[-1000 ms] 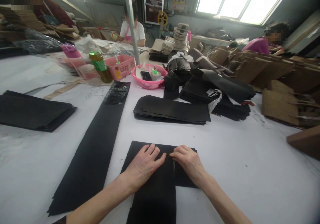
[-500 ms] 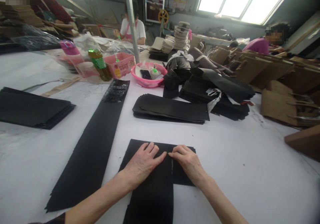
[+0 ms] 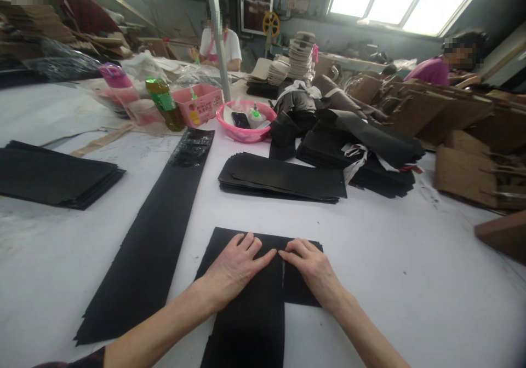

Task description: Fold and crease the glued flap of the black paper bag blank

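A black strip (image 3: 250,329) runs from the front edge of the view up over a wider black sheet (image 3: 302,291), crossing it. Flat on the strip lies my left hand (image 3: 234,266), fingers spread, its thumb reaching the strip's right edge. My right hand (image 3: 314,266) is over the right part of the sheet. Its thumb and forefinger are pressed together at that same edge, close to my left thumb. Below these fingertips a thin pale line shows along the edge. The fingers of the right hand partly hide what they grip.
Left of my hands lies a long black stack of strips (image 3: 143,242), shiny at its far end. Beyond them sit a black stack (image 3: 283,177), a pink basin (image 3: 246,134) and a green bottle (image 3: 164,102). Brown bags (image 3: 464,171) stand at right; several people sit farther back.
Both hands stay nearly in place, thumbs and fingertips shifting very slightly right along with the view. The strip and sheet look the same.
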A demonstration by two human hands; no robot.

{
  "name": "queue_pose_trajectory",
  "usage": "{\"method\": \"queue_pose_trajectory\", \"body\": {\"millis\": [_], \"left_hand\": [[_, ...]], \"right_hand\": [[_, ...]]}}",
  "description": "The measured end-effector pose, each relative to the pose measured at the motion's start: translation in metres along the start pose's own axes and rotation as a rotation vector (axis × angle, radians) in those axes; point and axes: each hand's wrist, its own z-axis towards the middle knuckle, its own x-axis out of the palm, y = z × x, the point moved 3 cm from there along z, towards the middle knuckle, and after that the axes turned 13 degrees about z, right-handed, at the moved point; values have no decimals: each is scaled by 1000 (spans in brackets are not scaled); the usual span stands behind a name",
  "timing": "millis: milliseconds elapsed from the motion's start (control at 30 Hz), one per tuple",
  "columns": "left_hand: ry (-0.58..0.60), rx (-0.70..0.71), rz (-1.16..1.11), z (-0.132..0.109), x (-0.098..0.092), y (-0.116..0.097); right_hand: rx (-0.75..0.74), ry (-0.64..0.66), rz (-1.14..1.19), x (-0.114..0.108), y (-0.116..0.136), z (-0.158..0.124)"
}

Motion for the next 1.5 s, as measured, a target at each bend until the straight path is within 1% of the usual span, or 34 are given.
{"method": "queue_pose_trajectory", "body": {"millis": [267,533,600,700,767,833,967,1067,1133,1167,1233,1267,1300,1333,1367,1433,1500], "left_hand": [[36,25,27,4,-3,-1],[51,50,8,9,-11,0],[51,50,9,9,-11,1],[42,48,1,8,-10,0],[33,41,-8,7,-9,0],[24,29,-14,7,-9,-1],[7,14,-39,5,-9,2],[-40,-8,-89,0,-6,7],[-90,-48,-131,-6,-3,12],[-114,-69,-153,-8,-1,14],[-148,-104,-201,-12,2,15],[-158,-116,-225,-13,3,16],[-167,-126,-249,-13,4,15],[-174,-137,-275,-13,5,15],[-180,-152,-305,-13,5,16],[-178,-194,-387,-14,4,19],[-147,-229,-504,-16,4,25]], "right_hand": [[-6,-45,59,-1,-8,-5],[-11,-90,-13,4,0,-3],[27,-111,74,4,-5,-4],[113,-158,281,2,-14,-7],[124,-176,336,2,-16,-8],[99,-172,297,3,-14,-9],[29,-151,147,7,-5,-10],[19,-156,122,8,-4,-9],[61,-162,193,4,-6,-7],[108,-176,258,1,-6,-6],[225,-266,372,-6,-7,-2],[265,-324,393,-9,-4,0],[281,-370,386,-9,0,3],[272,-385,359,-8,5,6],[240,-362,323,-4,12,10],[160,-238,258,11,26,20],[111,-126,190,27,35,28]]}}
